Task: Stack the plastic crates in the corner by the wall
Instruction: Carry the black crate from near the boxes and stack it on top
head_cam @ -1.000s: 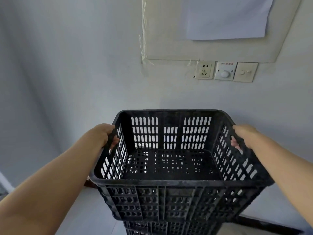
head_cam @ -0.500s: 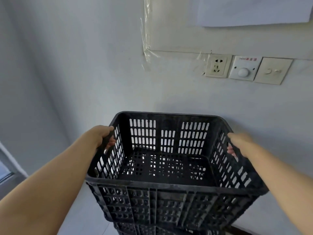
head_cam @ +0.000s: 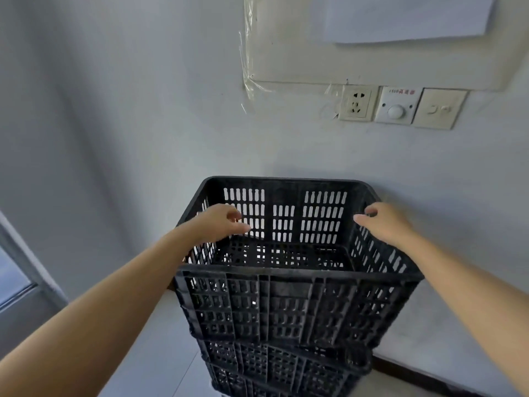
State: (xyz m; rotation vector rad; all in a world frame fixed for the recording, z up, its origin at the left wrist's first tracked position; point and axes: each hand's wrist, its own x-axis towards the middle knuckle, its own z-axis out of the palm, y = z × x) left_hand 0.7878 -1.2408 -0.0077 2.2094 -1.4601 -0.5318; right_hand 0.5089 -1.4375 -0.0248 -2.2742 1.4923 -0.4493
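Observation:
A black slotted plastic crate [head_cam: 294, 299] sits on top of a stack of like crates [head_cam: 283, 368] against the wall, near the room corner at left. Its inside holds nothing. My left hand [head_cam: 220, 222] hovers over the crate's left rim, fingers loosely curled and apart, holding nothing. Over the right rim, my right hand [head_cam: 383, 222] is likewise off the plastic with fingers spread. The lower part of the stack is cut off by the frame's bottom edge.
A wall socket [head_cam: 356, 103], a dial switch [head_cam: 396, 107] and a blank plate [head_cam: 440, 108] sit on the wall above the crate, under a taped sheet [head_cam: 286, 53]. A dark skirting board [head_cam: 423, 376] runs along the floor at right. A grey frame [head_cam: 25, 270] is at left.
Both hands have let go of the top crate's side walls and lifted above the rims. The crate now rests on the stack, closer to the wall.

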